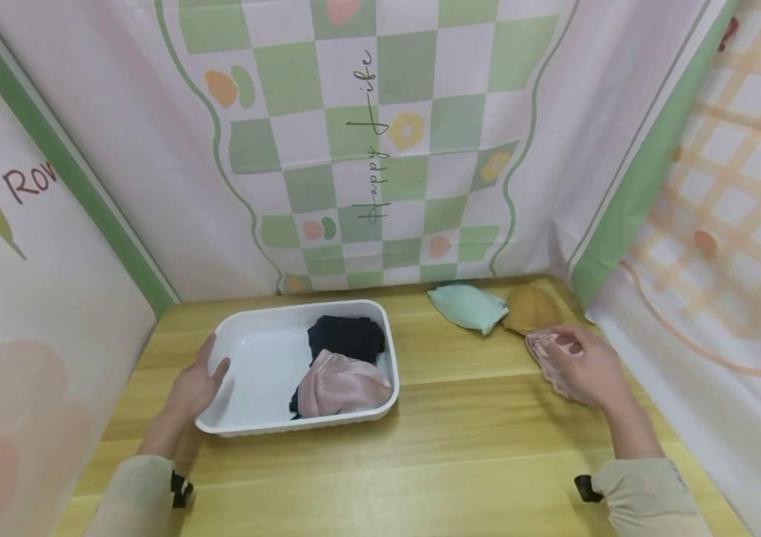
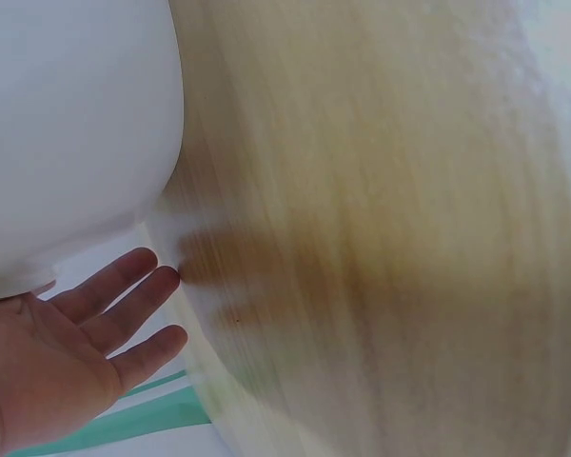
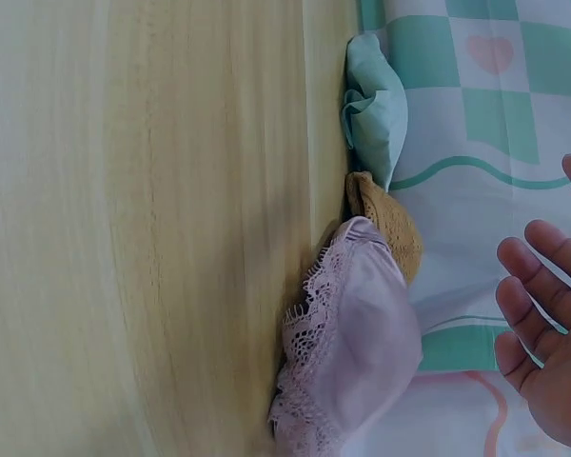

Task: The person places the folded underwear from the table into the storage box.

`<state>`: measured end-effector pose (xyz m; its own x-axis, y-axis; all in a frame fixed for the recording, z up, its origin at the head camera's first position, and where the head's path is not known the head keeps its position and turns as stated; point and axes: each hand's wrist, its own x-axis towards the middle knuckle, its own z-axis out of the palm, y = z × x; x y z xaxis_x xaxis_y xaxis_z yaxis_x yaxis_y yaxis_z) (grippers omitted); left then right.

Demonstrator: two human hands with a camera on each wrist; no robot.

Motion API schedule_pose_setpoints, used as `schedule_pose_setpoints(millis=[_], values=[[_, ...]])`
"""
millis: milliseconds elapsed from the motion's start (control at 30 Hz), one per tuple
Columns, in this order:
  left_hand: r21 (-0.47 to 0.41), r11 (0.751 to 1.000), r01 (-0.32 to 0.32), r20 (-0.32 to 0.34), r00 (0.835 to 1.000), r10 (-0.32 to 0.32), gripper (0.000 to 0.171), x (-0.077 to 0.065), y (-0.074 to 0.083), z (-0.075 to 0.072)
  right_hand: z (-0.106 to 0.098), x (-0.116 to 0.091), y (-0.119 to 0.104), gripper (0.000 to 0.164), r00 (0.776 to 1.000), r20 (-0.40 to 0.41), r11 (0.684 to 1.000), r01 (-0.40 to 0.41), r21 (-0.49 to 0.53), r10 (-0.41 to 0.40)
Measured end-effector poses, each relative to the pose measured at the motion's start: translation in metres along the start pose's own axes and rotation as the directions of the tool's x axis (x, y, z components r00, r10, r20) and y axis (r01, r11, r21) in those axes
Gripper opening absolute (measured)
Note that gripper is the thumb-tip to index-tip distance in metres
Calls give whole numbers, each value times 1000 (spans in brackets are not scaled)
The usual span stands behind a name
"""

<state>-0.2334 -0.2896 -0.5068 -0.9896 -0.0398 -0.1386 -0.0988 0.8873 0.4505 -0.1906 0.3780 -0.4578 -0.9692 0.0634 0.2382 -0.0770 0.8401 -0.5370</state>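
Note:
My left hand [image 1: 192, 388] is at the left end of a white plastic tray [image 1: 246, 429], thumb over the rim. In the left wrist view its other fingers [image 2: 124, 309] are straight and spread beside the tray's outer wall. A folded pink satin bra [image 1: 347, 384] and a black folded garment [image 1: 347, 339] lie in the tray's right half. Over a pink lace-edged folded bra [image 1: 542, 350] at the table's right is my right hand [image 1: 589, 365], partly covering it. The right wrist view shows relaxed fingers apart from that bra [image 3: 362, 333], holding nothing.
Behind the lace-edged bra are a mustard folded bra [image 1: 532, 307] and a mint-green one [image 1: 468, 306], near the back edge of the wooden table [image 1: 380, 477]. A printed checked curtain [image 1: 380, 134] hangs behind, with more printed cloth on both sides.

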Motion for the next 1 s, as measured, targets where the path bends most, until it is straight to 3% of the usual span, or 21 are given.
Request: schedule_pose_setpoints(millis=[633, 800, 1000], values=[[-15, 1000, 19, 5, 1000, -19, 79, 0, 1, 1, -5, -3, 32, 59, 999, 16, 998, -44, -49, 45], [-10, 1000, 13, -3, 1000, -13, 80, 0, 0, 1, -4, -4, 42, 66, 994, 45, 992, -93, -81, 97], [-6, 1000, -9, -21, 1000, 9, 80, -1, 1, 0, -4, -2, 49, 64, 996, 27, 982, -77, -172, 83]])
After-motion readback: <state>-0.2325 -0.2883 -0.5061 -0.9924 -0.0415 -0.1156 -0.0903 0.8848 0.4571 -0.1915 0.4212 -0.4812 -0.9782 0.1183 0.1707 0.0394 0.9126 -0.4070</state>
